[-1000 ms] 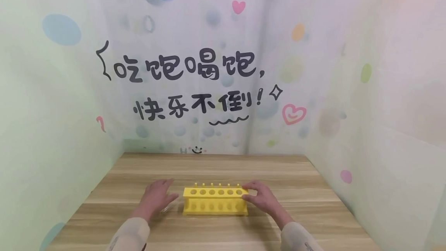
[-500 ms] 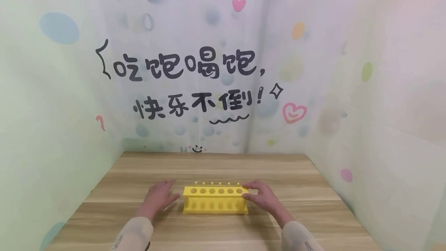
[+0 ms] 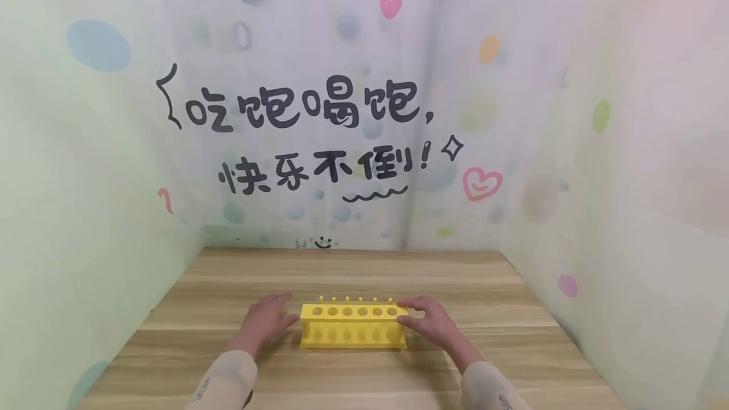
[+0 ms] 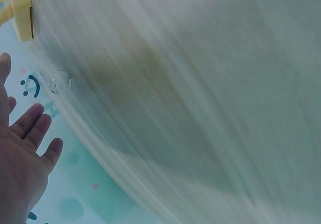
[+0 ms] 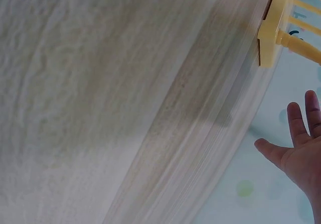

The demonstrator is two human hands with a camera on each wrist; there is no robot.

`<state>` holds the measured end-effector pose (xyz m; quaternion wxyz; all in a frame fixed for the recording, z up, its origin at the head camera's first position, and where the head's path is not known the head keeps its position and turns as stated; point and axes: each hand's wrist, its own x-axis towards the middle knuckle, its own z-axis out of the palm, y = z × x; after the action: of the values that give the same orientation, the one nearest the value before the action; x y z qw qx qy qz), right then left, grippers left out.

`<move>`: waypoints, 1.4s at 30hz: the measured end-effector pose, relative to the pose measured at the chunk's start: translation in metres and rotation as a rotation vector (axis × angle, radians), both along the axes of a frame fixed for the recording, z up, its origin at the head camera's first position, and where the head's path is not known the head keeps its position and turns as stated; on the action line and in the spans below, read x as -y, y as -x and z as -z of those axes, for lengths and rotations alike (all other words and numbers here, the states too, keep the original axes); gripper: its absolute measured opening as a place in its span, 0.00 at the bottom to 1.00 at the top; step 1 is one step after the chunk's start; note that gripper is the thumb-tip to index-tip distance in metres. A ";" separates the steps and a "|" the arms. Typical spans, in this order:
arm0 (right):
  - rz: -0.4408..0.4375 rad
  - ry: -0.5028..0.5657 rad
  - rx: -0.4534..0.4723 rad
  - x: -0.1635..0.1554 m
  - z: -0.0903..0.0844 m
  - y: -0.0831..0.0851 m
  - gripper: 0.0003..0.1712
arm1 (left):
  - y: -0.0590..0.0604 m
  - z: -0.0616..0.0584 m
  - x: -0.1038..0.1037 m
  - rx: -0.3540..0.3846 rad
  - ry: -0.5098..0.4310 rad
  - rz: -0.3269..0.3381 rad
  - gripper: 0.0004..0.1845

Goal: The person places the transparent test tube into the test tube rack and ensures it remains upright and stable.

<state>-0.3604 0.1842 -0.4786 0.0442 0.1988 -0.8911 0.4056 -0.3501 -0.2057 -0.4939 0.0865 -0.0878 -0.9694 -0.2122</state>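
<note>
A yellow test tube rack with a row of holes and pegs stands upright on the wooden table. My right hand holds its right end, thumb at the front of the top plate and index finger behind. In the right wrist view three other fingers of the right hand are spread. My left hand is at the rack's left end, fingers loosely extended, thumb tip right at the top plate's corner. In the left wrist view a small clear, round-ended object lies on the table near the left hand.
The wood-grain table runs back to a printed curtain with dark lettering. Pale side walls enclose the table left and right.
My left hand has moved right, up to the rack's left end. The clear object seen beside that hand a second ago is hidden in the head view. The right hand keeps its hold.
</note>
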 end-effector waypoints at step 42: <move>-0.013 0.020 0.003 -0.002 0.001 -0.002 0.23 | 0.013 0.016 -0.016 0.015 -0.176 -0.002 0.21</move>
<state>-0.3588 0.1863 -0.4800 0.0424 0.2034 -0.8858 0.4150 -0.3633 -0.1897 -0.5100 0.0869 -0.0771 -0.9477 -0.2971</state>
